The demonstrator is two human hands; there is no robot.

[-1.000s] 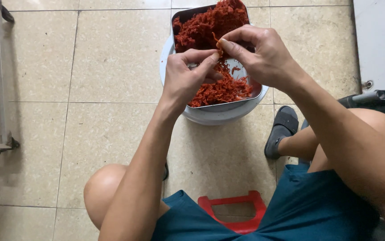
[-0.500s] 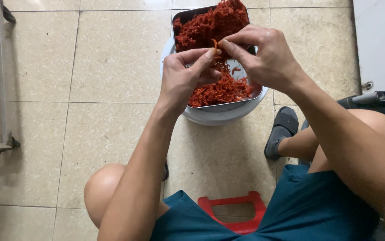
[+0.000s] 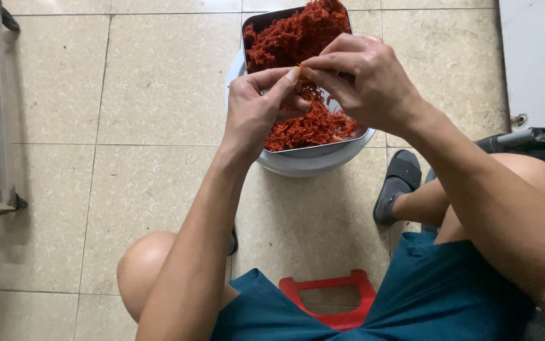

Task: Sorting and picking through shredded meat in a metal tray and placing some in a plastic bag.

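The small orange-red piece (image 3: 299, 65) sat pinched between the fingertips of both my hands, just above the metal tray (image 3: 323, 150) heaped with red shreds (image 3: 294, 35). My left hand (image 3: 261, 107) gripped it narrowly with thumb and forefinger; my right hand (image 3: 367, 79) pinched it from the other side. The tray rested on a white bucket (image 3: 304, 165) on the tiled floor (image 3: 159, 95), beyond my red stool (image 3: 330, 297).

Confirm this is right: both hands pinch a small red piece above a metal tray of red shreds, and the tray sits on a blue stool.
Not quite. The head view shows the tray resting on a white basin, not a blue stool. Both hands, left and right, do pinch a small red piece.
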